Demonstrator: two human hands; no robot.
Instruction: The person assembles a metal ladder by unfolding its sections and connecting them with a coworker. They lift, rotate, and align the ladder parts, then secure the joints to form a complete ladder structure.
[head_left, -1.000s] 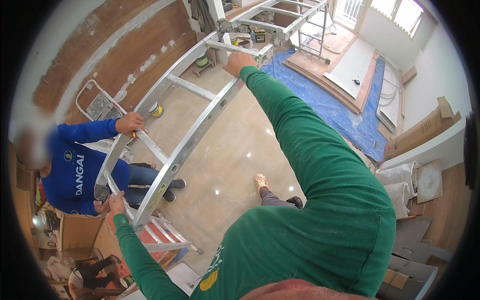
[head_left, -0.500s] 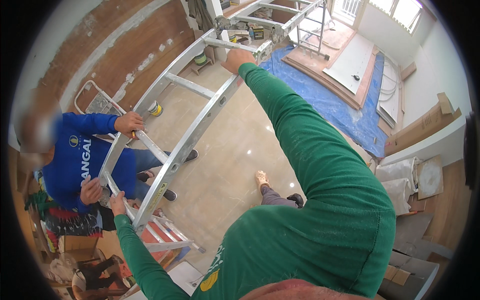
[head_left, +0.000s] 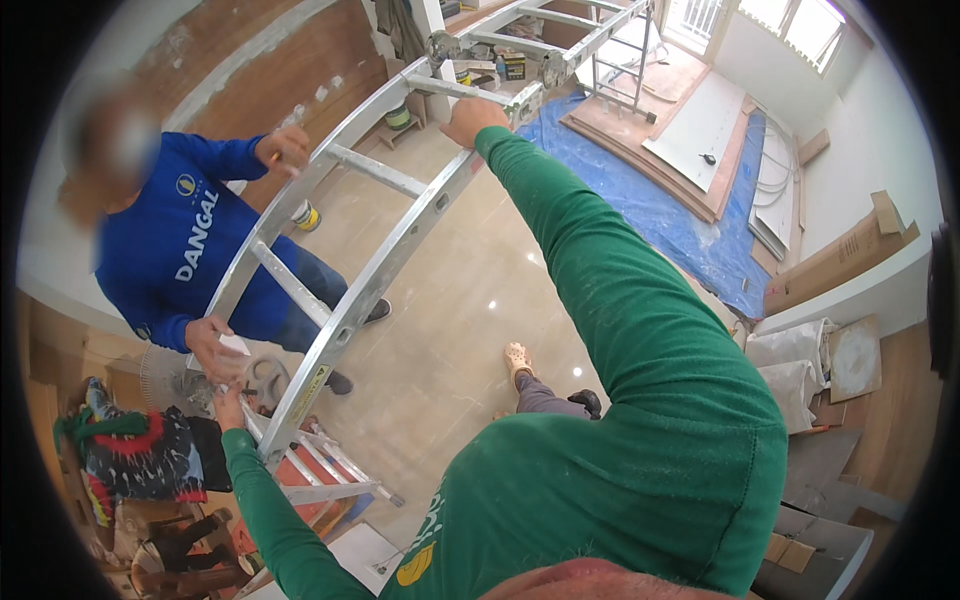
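Note:
A silver aluminium folding ladder slants across the view from upper right to lower left. My right hand is closed on it near a rung, a little below the hinges. At the lower end, my left hand grips the ladder by its bottom rung. Facing me from the left stands a co-worker in a blue long-sleeved shirt. One of the co-worker's hands is raised beside the far rail. The other hand, with a small white piece at its fingers, is just above my left hand.
Blue sheeting under stacked boards covers the floor at upper right. A long cardboard box leans by the right wall. Beyond the ladder stands a paint can. A smaller stepladder is at lower left.
The co-worker has lifted one hand off the ladder rung and straightened up, moving slightly right. The other hand has shifted down and right toward my left hand. My hands and the ladder stay nearly still.

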